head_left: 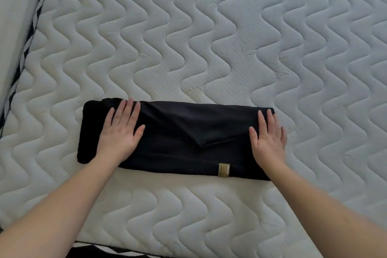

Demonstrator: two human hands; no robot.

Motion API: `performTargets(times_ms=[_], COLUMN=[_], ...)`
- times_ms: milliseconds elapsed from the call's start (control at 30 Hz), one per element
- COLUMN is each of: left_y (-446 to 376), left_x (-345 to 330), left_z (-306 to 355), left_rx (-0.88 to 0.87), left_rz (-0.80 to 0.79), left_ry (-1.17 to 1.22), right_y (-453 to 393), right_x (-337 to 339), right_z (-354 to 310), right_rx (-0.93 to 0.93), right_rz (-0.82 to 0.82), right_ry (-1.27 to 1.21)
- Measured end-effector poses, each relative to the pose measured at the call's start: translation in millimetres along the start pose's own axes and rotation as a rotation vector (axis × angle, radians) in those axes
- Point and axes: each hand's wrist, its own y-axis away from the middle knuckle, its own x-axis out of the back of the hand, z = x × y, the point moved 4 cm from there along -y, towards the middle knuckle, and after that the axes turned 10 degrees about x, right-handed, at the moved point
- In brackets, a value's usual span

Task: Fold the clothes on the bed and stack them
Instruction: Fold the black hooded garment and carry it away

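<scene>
Mattress (209,27), hands (120,130) flat on garment (188,138)

The bed's mattress (230,27) is off-white quilted cloth, matt and padded, stitched in wavy channels that leave soft raised ridges. At 6 o'clock from its middle lies a black garment (178,138) of smooth, matt knit cloth, creased in shallow folds; its 9 o'clock end looks fuzzier. A small tan woven label (225,170) sits at its 6 o'clock edge. Black-and-white patterned trim (25,52) edges the mattress at 9 o'clock.
</scene>
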Motion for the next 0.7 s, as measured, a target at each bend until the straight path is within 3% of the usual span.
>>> performTargets(times_ms=[100,167,233,333,500,700], left_y=[9,15,21,33,56,63], left_x=[15,19,15,-5,-26,-29], left_z=[75,126,164,186,180,210], left_rx=[-0.213,-0.335,-0.409,-0.418,-0.365,-0.408], left_rz=[0.040,0.047,-0.001,-0.091,-0.100,-0.091], left_ry=[0.065,0.077,0.048,-0.068,-0.117,-0.123], right_y=[3,-3,-12,-20,-14,-3], right_x=[13,15,14,16,18,17], right_z=[22,32,37,37,30,64], right_rx=[-0.307,-0.438,-0.530,-0.440,-0.153,-0.097], right_rz=[0.204,0.176,0.046,-0.116,-0.039,0.051], right_ry=[-0.367,-0.558,-0.743,-0.712,-0.513,-0.722])
